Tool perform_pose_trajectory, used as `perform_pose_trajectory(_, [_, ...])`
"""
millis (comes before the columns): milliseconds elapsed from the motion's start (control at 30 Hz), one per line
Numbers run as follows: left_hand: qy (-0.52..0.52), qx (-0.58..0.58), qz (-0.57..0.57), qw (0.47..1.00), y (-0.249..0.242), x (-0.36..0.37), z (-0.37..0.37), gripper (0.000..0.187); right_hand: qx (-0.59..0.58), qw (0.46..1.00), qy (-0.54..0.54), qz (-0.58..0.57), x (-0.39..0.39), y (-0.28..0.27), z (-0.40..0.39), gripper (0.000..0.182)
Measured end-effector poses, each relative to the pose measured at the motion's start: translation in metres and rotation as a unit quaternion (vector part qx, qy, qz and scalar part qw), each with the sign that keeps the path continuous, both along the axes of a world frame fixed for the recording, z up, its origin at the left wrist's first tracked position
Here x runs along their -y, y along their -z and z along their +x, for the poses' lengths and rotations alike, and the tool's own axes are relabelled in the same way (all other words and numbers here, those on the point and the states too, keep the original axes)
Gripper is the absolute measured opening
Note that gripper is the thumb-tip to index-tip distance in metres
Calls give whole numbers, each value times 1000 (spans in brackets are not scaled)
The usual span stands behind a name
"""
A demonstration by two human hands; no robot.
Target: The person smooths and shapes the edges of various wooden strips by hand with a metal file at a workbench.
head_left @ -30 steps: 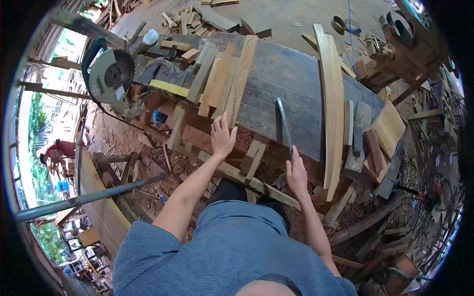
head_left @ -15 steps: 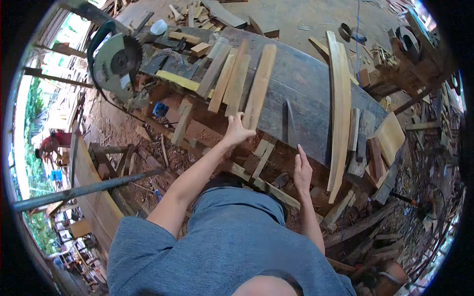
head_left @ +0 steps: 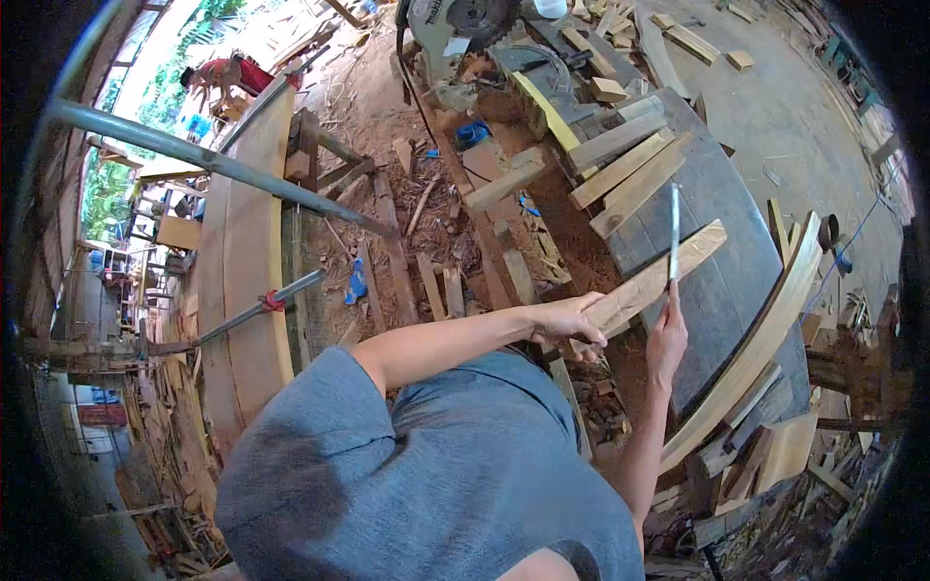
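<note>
My left hand (head_left: 570, 325) grips the near end of a wooden board (head_left: 654, 278), which slants up and right over the dark tabletop (head_left: 733, 295). Beside the board's right part, my right hand (head_left: 667, 334) is closed on a long, thin grey tool (head_left: 675, 232), pointing away from me and crossing over the board. Whether the tool touches the wood is hard to tell. Several short wood pieces (head_left: 635, 184) lie side by side on the table's far left part.
A circular saw (head_left: 455, 21) stands at the top. Long curved boards (head_left: 756, 349) lie along the table's right side. Metal pipes (head_left: 223, 163) cross the left side. A person in red (head_left: 237, 76) bends at the upper left. Scraps and sawdust cover the ground.
The view has swung left. My left hand has drawn the board nearer and turned it slantwise. My right hand has raised the thin tool from the tabletop to the board.
</note>
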State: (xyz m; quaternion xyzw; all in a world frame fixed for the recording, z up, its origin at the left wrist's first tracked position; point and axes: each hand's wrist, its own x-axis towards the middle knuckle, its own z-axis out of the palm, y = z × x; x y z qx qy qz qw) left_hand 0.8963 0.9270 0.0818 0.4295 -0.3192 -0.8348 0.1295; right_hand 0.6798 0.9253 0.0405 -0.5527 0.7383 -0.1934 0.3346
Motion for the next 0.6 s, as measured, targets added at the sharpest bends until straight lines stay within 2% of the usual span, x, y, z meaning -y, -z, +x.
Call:
perform_pose_trajectory(67, [-6, -8, -10, 1000, 4, 4, -1, 66, -2, 995, 18, -93, 0, 7, 5, 50])
perform_pose_trajectory(133, [-40, -36, -14, 998, 21, 8, 0, 63, 27, 997, 20, -73, -16, -13, 20, 53])
perform_pose_trajectory(167, [-50, -6, -7, 999, -6, 11, -2, 61, 1, 998, -17, -64, -28, -18, 25, 55])
perform_pose_trajectory(233, [-41, -8, -30, 999, 5, 11, -1, 60, -24, 994, -71, -85, -48, -25, 30, 62])
perform_pose_trajectory(367, [-7, 21, -87, 996, 3, 11, -2, 61, -36, 992, -53, -108, -9, -9, 15, 62])
perform_pose_trajectory(433, [18, 67, -103, 992, -25, 15, -6, 65, -47, 999, -12, -4, 27, -13, 3, 63])
perform_pose_trajectory(467, [35, 67, -155, 985, -11, 16, -5, 67, -55, 998, 8, 5, 34, -12, 3, 63])
perform_pose_trajectory(533, [7, 16, -186, 982, 5, 13, 2, 70, -16, 1000, 17, -2, 32, -8, 5, 66])
perform_pose_trajectory(600, [6, 41, -189, 981, 8, 15, 9, 71, -43, 998, -37, -30, 0, 4, 19, 69])
